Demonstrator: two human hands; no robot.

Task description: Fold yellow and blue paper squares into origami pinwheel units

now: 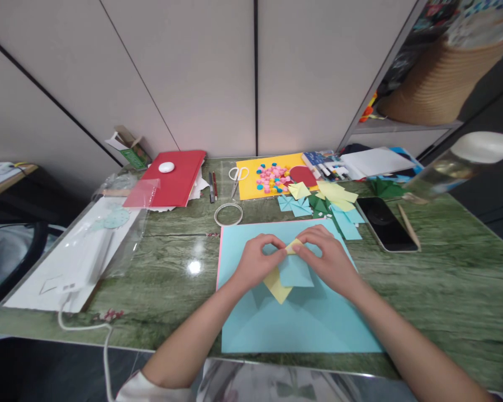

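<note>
My left hand (262, 259) and my right hand (324, 251) meet above a large light blue sheet (251, 329) on the table. Between the thumbs and forefingers of both hands, a small folded yellow paper (294, 246) is pinched. Under my fingers a light blue paper piece (297, 274) shows, partly hidden by the hands. Below it, a yellow paper piece (280, 290) points a corner toward me. Whether these pieces are joined to the pinched one, I cannot tell.
Behind the sheet lie a tape roll (228, 214), scissors (236, 181), pink and blue beads (272, 177) and folded papers (335, 194). To the right are a phone (386, 223) and a tilted-looking bottle (452, 167); a red folder (171, 178) and a white power strip (86, 262) lie left.
</note>
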